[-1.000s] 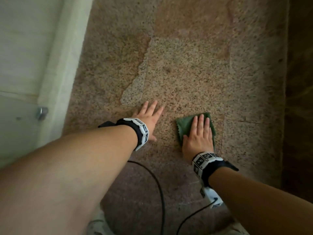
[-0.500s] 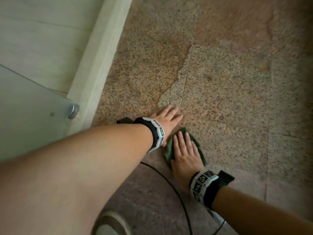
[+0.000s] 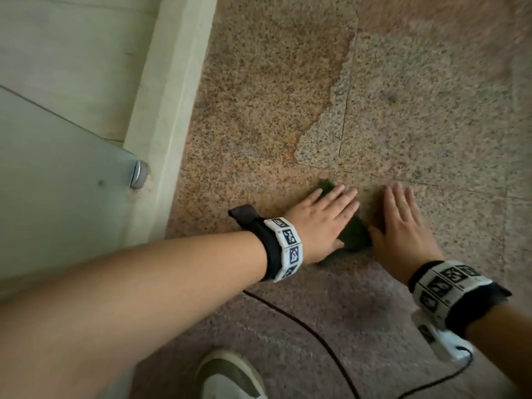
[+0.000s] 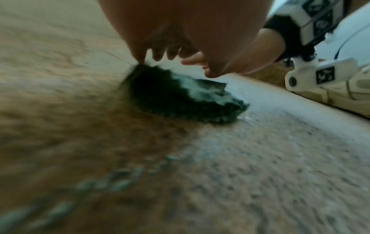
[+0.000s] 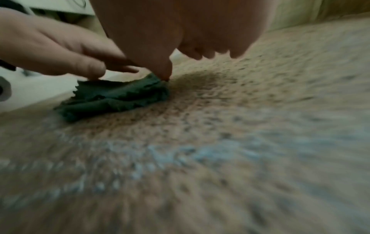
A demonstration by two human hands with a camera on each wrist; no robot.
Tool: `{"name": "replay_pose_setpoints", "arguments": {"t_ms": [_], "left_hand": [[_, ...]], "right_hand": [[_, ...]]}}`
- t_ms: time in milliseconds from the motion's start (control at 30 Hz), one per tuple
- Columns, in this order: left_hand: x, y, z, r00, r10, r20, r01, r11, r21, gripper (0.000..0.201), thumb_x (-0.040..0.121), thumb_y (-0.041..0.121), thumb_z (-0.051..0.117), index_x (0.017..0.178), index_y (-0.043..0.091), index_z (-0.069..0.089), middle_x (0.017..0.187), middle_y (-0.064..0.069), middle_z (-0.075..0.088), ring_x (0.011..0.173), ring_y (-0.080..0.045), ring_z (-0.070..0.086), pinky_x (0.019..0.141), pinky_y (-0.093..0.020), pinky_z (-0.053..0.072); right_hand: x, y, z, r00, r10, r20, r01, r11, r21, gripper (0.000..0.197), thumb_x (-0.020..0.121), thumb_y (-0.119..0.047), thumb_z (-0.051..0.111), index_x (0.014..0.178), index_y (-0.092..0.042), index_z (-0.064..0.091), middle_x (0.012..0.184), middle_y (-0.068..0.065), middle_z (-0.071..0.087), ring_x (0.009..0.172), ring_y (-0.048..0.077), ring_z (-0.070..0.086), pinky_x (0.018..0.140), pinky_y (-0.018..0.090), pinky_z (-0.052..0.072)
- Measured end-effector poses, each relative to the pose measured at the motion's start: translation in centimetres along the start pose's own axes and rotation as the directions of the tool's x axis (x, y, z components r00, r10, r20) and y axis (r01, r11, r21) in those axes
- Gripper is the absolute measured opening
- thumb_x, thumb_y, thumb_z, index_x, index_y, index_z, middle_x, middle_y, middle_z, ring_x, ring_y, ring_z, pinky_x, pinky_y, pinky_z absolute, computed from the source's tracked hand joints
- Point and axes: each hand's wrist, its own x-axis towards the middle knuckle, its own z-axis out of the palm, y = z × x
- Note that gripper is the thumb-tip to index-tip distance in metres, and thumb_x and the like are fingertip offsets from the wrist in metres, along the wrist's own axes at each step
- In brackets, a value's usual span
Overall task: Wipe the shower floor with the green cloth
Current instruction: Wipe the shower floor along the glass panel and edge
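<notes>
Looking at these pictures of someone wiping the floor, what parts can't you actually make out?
- Green cloth, head view: mostly hidden under the left hand.
- Shower floor, both wrist views: grain smeared by motion blur.
- Right hand: whether its thumb touches the cloth is unclear, blurred in the right wrist view.
- Shoe: cut off by the bottom edge.

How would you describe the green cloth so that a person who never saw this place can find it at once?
Start from the pale raised kerb along the left of the speckled stone shower floor, then follow the floor to the two hands. The green cloth lies bunched between them, mostly under the left hand, the right hand beside it. It is the only dark green, soft thing on the stone.
</notes>
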Motion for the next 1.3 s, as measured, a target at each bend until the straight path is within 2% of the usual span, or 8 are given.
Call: {"name": "replay_pose_setpoints", "arguments": {"t_ms": [300, 500, 633, 733, 833, 933, 1033, 1300], "left_hand": [[-4.1, -3.4, 3.2, 0.973, -0.231, 0.025, 0.231, 0.973, 0.024, 0.079, 0.101, 0.055, 0.028, 0.154, 0.017, -0.016, 0.160, -0.002, -0.028, 0.147, -0.021, -0.025, 0.121, -0.046, -0.008], [-12.6, -7.6, 6.5, 0.720, -0.690, 0.074, 0.693, 0.710, -0.124, 0.080, 0.100, 0.055, 0.025, 0.152, 0.017, -0.022, 0.159, -0.005, -0.031, 0.147, -0.023, -0.025, 0.121, -0.045, -0.006], [-14.0, -7.6, 7.5, 0.616, -0.784, 0.075, 0.780, 0.595, -0.194, 0.082, 0.099, 0.056, 0.024, 0.153, 0.014, -0.021, 0.160, -0.008, -0.026, 0.149, -0.026, -0.020, 0.122, -0.046, -0.002], [-13.6, -6.8, 7.7, 0.642, -0.764, 0.060, 0.759, 0.623, -0.188, 0.084, 0.099, 0.054, 0.026, 0.151, 0.009, -0.022, 0.158, -0.014, -0.029, 0.147, -0.033, -0.023, 0.121, -0.052, -0.003], [-13.8, -4.9, 8.3, 0.794, -0.590, 0.147, 0.607, 0.782, -0.137, 0.085, 0.100, 0.054, 0.021, 0.144, 0.009, -0.035, 0.146, -0.016, -0.048, 0.138, -0.037, -0.039, 0.118, -0.057, -0.012], [-14.2, -4.0, 8.5, 0.855, -0.497, 0.149, 0.514, 0.852, -0.103, 0.083, 0.100, 0.055, 0.023, 0.146, 0.012, -0.031, 0.149, -0.015, -0.044, 0.140, -0.034, -0.038, 0.118, -0.055, -0.010], [-12.7, -6.6, 7.2, 0.839, -0.537, 0.087, 0.543, 0.835, -0.085, 0.079, 0.100, 0.054, 0.020, 0.148, 0.013, -0.027, 0.155, -0.013, -0.036, 0.144, -0.030, -0.031, 0.120, -0.051, -0.008], [-7.9, -15.1, 3.1, 0.681, -0.732, -0.019, 0.713, 0.670, -0.207, 0.079, 0.100, 0.052, 0.025, 0.154, 0.010, -0.016, 0.160, -0.015, -0.025, 0.148, -0.029, -0.021, 0.121, -0.044, -0.007]], "right_hand": [[-0.3, -0.2, 2.4, 0.992, 0.095, 0.081, -0.088, 0.992, -0.088, 0.081, 0.095, -0.054, 0.021, 0.153, -0.010, -0.015, 0.160, 0.009, -0.023, 0.147, 0.026, -0.022, 0.120, 0.041, -0.007], [-0.1, -0.5, 2.2, 0.986, 0.121, 0.113, -0.107, 0.987, -0.123, 0.082, 0.095, -0.055, 0.021, 0.152, -0.009, -0.017, 0.160, 0.010, -0.024, 0.147, 0.027, -0.023, 0.118, 0.041, -0.009], [-0.1, -0.7, 2.1, 0.984, 0.131, 0.123, -0.117, 0.987, -0.112, 0.084, 0.095, -0.053, 0.026, 0.152, -0.008, -0.016, 0.160, 0.010, -0.024, 0.147, 0.027, -0.023, 0.119, 0.041, -0.010], [-0.2, -0.7, 2.2, 0.986, 0.130, 0.109, -0.119, 0.988, -0.100, 0.084, 0.095, -0.053, 0.026, 0.153, -0.008, -0.014, 0.161, 0.010, -0.022, 0.147, 0.027, -0.022, 0.119, 0.042, -0.008], [-0.3, -0.6, 2.4, 0.992, 0.106, 0.070, -0.100, 0.991, -0.083, 0.083, 0.095, -0.056, 0.021, 0.153, -0.007, -0.012, 0.161, 0.010, -0.021, 0.147, 0.026, -0.022, 0.119, 0.042, -0.009], [-0.3, -0.5, 2.6, 0.993, 0.109, 0.052, -0.105, 0.992, -0.073, 0.083, 0.095, -0.057, 0.020, 0.154, -0.007, -0.010, 0.161, 0.010, -0.019, 0.147, 0.025, -0.021, 0.120, 0.044, -0.007], [-0.1, -0.4, 2.8, 0.992, 0.116, 0.052, -0.111, 0.990, -0.085, 0.085, 0.090, -0.061, 0.011, 0.154, -0.008, -0.011, 0.161, 0.009, -0.020, 0.147, 0.025, -0.021, 0.120, 0.043, -0.008], [-0.3, -0.9, 2.4, 0.988, 0.141, 0.069, -0.133, 0.985, -0.107, 0.084, 0.094, -0.055, 0.024, 0.154, -0.007, -0.010, 0.161, 0.009, -0.020, 0.147, 0.025, -0.022, 0.120, 0.042, -0.007]]}}
